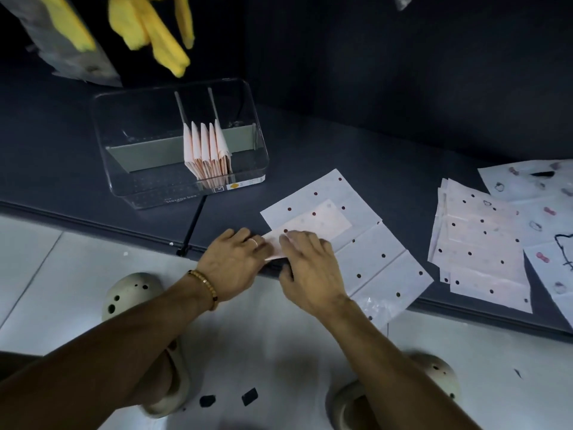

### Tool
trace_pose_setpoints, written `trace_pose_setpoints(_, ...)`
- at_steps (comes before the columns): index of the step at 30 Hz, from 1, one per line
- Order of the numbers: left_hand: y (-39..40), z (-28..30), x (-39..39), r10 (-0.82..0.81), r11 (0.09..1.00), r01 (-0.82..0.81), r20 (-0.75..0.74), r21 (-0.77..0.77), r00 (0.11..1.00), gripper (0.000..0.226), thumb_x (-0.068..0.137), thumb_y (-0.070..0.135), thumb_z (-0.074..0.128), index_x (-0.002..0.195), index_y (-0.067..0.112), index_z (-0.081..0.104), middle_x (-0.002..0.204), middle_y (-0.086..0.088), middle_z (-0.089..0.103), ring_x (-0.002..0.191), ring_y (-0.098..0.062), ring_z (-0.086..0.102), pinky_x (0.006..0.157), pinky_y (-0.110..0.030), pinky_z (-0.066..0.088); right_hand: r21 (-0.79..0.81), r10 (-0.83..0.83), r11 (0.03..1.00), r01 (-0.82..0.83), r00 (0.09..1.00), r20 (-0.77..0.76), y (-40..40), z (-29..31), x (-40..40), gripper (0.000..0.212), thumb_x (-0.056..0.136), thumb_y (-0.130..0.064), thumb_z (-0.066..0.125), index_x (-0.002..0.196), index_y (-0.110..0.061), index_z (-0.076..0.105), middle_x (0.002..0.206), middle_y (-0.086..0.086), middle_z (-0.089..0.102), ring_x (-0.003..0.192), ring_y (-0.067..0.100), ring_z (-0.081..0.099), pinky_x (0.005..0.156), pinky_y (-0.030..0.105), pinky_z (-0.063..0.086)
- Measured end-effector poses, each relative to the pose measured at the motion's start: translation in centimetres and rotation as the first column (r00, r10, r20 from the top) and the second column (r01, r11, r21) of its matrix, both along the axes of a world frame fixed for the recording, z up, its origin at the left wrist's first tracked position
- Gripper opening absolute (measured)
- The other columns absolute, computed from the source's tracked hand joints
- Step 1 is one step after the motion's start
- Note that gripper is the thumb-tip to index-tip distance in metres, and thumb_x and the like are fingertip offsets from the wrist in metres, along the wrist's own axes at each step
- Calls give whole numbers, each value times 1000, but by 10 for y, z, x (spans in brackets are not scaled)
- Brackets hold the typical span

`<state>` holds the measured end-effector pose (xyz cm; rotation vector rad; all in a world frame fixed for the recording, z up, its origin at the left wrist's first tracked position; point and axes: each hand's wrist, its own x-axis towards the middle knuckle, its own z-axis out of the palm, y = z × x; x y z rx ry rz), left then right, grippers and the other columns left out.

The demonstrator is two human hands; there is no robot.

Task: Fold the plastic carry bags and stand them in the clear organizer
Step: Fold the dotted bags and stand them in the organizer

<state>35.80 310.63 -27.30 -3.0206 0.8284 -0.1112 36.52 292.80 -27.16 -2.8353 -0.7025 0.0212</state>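
The dotted plastic bag lies flat on the dark table, slanting from the table's near edge up toward the organizer. Its near left corner is folded over into a narrow strip, and both hands sit on that strip. The left hand presses down on the fold's left end with fingers curled over it; a ring shows on 1 finger and a beaded bracelet circles the wrist. The right hand lies just beside it, touching, fingers bent and pinching the folded edge, with the rest of the bag spreading out to its right and beyond.

The clear organizer stands on the table behind and left of the hands, well apart from them. In its middle compartment 5 folded bags stand upright in a row, touching each other; 2 thin dividers rise behind them.

To the right, a stack of unfolded dotted bags lies flat; their count cannot be told. Further right lie more sheets with drawn shapes. Yellow cloth hangs at top left. Below the table edge, 2 pale clogs rest on the white floor.
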Motion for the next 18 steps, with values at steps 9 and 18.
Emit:
trace_pose_setpoints(9, 9, 11, 12, 84, 756, -443, -600, -482, 796, 33, 79, 40, 71, 110, 29, 65, 93, 14, 60, 88, -6, 52, 74, -19, 43, 530, -137, 737, 420, 860, -491, -11, 5, 7, 33, 96, -17, 55, 67, -28, 64, 59, -18, 49, 58, 3, 43, 61, 22, 40)
trace_pose_setpoints(18, -40, -4, 34, 377, 631, -659, -579, -410, 722, 48, 92, 22, 55, 49, 20, 35, 54, 6, 41, 57, -17, 43, 59, -24, 35, 471, -353, 347, 811, 578, -735, -19, -3, 32, 6, 83, -13, 69, 77, -14, 68, 73, -5, 71, 68, 9, 66, 65, 23, 55)
